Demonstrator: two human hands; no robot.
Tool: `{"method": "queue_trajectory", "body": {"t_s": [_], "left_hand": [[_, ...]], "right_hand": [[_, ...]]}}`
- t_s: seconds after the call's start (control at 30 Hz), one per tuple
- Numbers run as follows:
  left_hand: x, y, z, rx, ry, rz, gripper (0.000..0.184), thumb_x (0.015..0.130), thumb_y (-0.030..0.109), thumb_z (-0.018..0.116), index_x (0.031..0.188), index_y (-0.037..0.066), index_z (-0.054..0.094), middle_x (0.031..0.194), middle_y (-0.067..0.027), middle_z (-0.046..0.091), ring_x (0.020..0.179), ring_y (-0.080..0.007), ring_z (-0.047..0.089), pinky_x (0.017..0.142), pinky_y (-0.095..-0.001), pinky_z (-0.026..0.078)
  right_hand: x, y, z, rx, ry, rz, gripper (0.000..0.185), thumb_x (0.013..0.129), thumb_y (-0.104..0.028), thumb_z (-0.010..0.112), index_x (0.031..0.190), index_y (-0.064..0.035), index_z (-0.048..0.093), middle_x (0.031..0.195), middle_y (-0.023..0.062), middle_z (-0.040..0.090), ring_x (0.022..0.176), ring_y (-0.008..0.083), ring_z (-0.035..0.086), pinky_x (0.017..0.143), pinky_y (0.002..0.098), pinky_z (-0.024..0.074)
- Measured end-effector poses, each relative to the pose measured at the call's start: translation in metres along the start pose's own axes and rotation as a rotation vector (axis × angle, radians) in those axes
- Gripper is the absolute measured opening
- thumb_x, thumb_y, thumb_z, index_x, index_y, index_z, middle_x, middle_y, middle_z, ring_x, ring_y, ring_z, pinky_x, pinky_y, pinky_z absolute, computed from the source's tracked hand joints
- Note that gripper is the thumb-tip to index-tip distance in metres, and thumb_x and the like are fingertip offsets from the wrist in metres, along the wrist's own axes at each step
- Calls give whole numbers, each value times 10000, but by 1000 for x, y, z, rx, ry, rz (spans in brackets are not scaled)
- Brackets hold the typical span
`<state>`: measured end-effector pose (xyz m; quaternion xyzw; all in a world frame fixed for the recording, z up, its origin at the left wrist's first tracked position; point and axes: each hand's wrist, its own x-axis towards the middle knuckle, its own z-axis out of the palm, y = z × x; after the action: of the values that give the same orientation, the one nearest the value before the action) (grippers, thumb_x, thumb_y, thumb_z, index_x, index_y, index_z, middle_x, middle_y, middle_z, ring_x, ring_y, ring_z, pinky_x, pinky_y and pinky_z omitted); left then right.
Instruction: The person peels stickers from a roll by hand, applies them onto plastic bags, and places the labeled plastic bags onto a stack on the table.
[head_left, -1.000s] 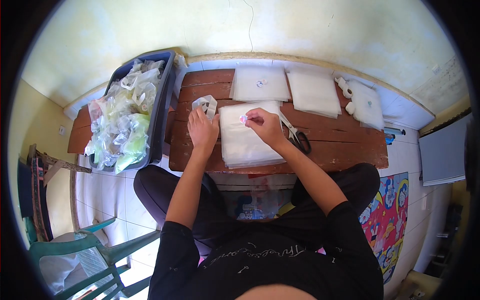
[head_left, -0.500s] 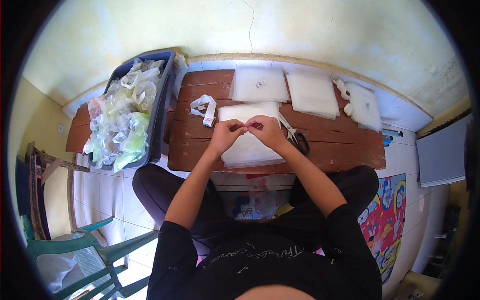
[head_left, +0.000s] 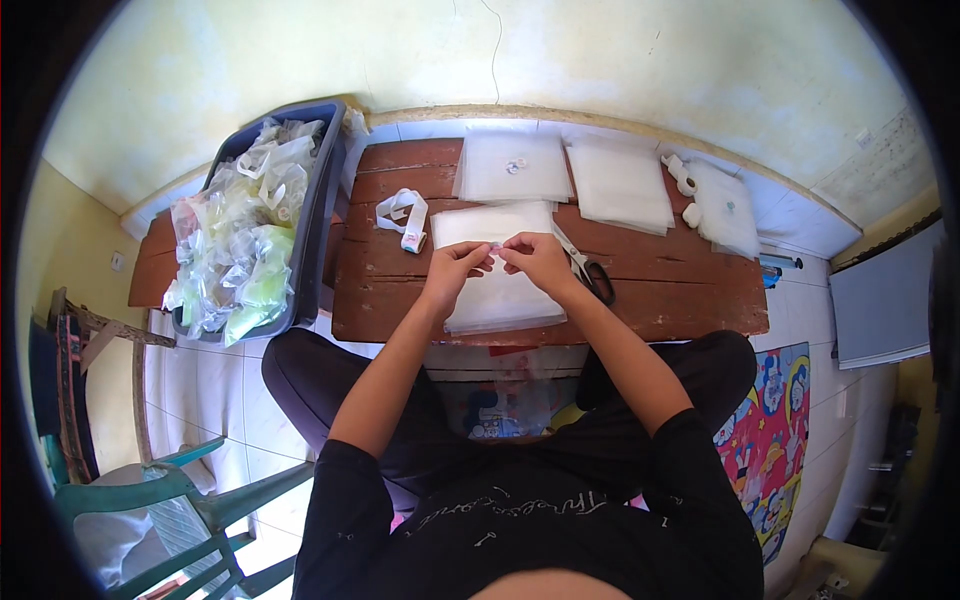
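My left hand [head_left: 460,272] and my right hand [head_left: 537,264] meet over a stack of clear plastic bags or sheets [head_left: 500,300] at the table's front edge. Both hands are closed, thumbs against fingertips, pinching a tiny whitish piece [head_left: 495,248] between them. Fingers cover most of it, so its kind cannot be made out. Scissors with black handles [head_left: 598,283] lie just right of the stack, beside my right hand. A loose loop of white ribbon or tape [head_left: 410,215] rests on the table to the left of my left hand.
Further plastic stacks [head_left: 515,185] [head_left: 620,185] line the back of the brown wooden table [head_left: 680,285]; small round items lie on one. White rolls [head_left: 680,175] sit by the right stack [head_left: 728,215]. A dark tub [head_left: 325,200] heaped with plastic bags [head_left: 245,230] stands left. A green chair [head_left: 200,500] is lower left.
My fingertips have parted slightly, and the tiny whitish piece now shows between them. The view has shifted a little; the things on the table lie as before.
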<state>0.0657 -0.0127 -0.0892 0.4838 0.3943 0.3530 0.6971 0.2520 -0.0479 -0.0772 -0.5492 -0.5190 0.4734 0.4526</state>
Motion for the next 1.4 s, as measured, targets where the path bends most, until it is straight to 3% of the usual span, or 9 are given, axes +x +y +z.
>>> {"method": "queue_trajectory", "body": {"t_s": [0.27, 0.43, 0.47, 0.53, 0.63, 0.73, 1.07, 1.17, 1.4], "left_hand": [[0, -1, 0, 24, -15, -42, 252, 937, 200, 628, 1086, 11, 700, 852, -43, 688, 774, -120, 637, 724, -264, 492], [-2, 5, -2, 687, 162, 197, 317, 843, 145, 704, 1147, 56, 689, 880, -116, 699, 779, -199, 658, 775, -308, 512], [-2, 5, -4, 687, 161, 197, 317, 843, 145, 704, 1147, 56, 689, 880, -116, 699, 779, -199, 658, 775, -308, 512], [0, 0, -9, 1007, 92, 395, 367, 778, 142, 742, 1138, 93, 699, 977, -125, 680, 910, -264, 645, 841, -351, 505], [-2, -9, -8, 1151, 47, 505, 375, 748, 145, 760, 1116, 96, 705, 1062, -97, 650, 1045, -292, 592, 910, -396, 479], [-3, -12, -7, 1214, -36, 434, 348, 738, 146, 767, 1080, 103, 712, 1111, -87, 631, 1093, -276, 566, 947, -396, 460], [-4, -12, -7, 1236, -44, 453, 299, 731, 147, 769, 1026, 147, 719, 1107, -65, 622, 1079, -264, 569, 926, -401, 464], [-2, -14, -8, 1246, -50, 466, 294, 736, 146, 763, 1027, 169, 726, 1098, -59, 621, 1061, -260, 573, 909, -399, 467], [-1, -15, -8, 1297, -66, 490, 299, 750, 164, 753, 1046, 201, 739, 1086, -58, 616, 1039, -253, 576, 881, -393, 474]], "right_hand": [[-2, -2, -3, 3, 17, 9, 247, 843, -186, 730, 849, 56, 682, 692, 91, 671, 588, 121, 651, 544, 253, 536], [-1, -2, -11, -126, 59, 184, 245, 830, -195, 738, 850, 43, 683, 676, 51, 630, 544, 98, 598, 495, 239, 493], [-2, -3, -14, -127, 60, 185, 245, 830, -195, 738, 850, 43, 683, 676, 51, 630, 544, 98, 598, 495, 239, 493], [-4, 1, -18, -79, 1, 300, 234, 833, -189, 720, 846, 40, 676, 672, 54, 626, 496, 91, 564, 445, 234, 457], [-6, 13, -15, -69, 11, 341, 206, 847, -167, 683, 851, 39, 669, 675, 58, 628, 458, 85, 530, 414, 232, 425], [-4, 22, -12, -44, 26, 338, 274, 819, -219, 739, 829, 47, 676, 633, 73, 637, 439, 105, 542, 387, 261, 429], [4, 30, -2, -159, 2, 339, 224, 843, -179, 677, 821, 44, 680, 615, 86, 650, 427, 113, 557, 384, 275, 440], [6, 29, 1, -178, 8, 343, 203, 836, -167, 680, 844, 36, 680, 609, 66, 622, 413, 99, 516, 365, 258, 390], [8, 25, 6, -338, 25, 324, 187, 812, -180, 693, 791, 6, 706, 604, 65, 653, 425, 107, 557, 398, 268, 432]]}}
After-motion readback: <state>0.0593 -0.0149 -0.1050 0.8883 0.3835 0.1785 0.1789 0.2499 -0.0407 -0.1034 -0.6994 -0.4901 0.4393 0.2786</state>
